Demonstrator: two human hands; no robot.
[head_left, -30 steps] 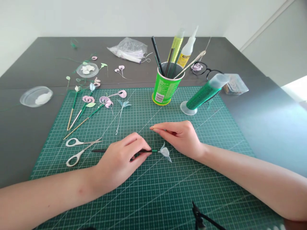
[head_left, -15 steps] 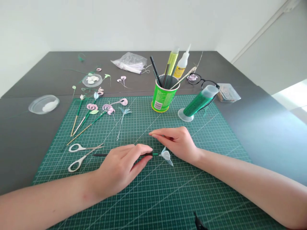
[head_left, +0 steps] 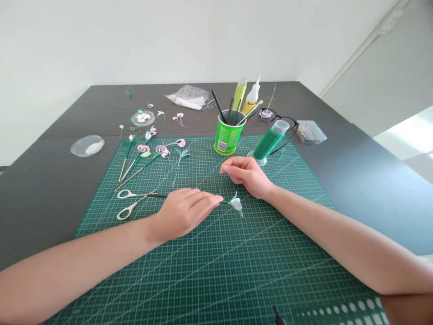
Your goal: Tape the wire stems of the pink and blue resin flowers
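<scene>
My left hand (head_left: 189, 210) is closed around a thin black stick (head_left: 157, 195), which lies level and points right. At its right end is a short green-wrapped section, topped by a pale blue flower (head_left: 236, 204) with pointed petals. Above and to the right, my right hand (head_left: 245, 174) pinches a fine green thread (head_left: 221, 185) that runs down toward the wrapped end of the stick. The thread is faint against the mat. White-handled scissors (head_left: 126, 212) lie spread left of my left hand, close to the stick's tail.
On the green cutting mat (head_left: 189, 280) stand a green can (head_left: 228, 137) of sticks and a green thread spool (head_left: 269, 143). Several flower stems (head_left: 135, 164) lie at left. Behind are a glue bottle (head_left: 252, 97), glasses (head_left: 279, 118), a clear box (head_left: 311, 132) and plastic lids (head_left: 87, 146).
My left fingertips have closed in toward the green-wrapped end of the stick. My right hand has lifted away from the flower, its fingers curled more. The camera view has shifted.
</scene>
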